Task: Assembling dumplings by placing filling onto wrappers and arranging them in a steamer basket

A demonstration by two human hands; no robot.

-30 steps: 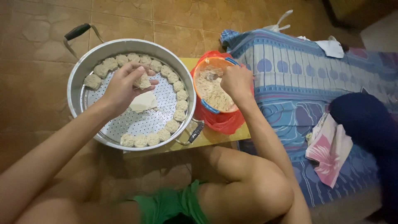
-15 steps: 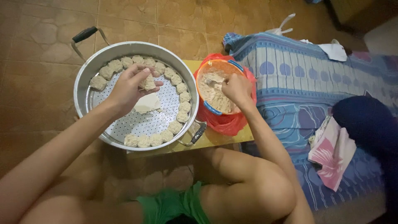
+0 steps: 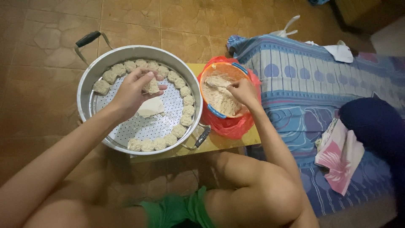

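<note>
While my left hand (image 3: 130,90) keeps its grip on a dumpling (image 3: 152,86) above the steamer tray (image 3: 90,90), my right hand (image 3: 244,90) has moved deeper into the filling bowl (image 3: 211,112), pinching a spoon (image 3: 217,83).

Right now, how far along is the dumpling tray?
Done: dumplings line most of the steamer tray's rim, with a gap at the lower left. In hand: the left hand holds a filled dumpling over the tray, above a flat wrapper; the right hand reaches into the filling bowl. Left: the whole middle is bare, and filling remains.
</note>
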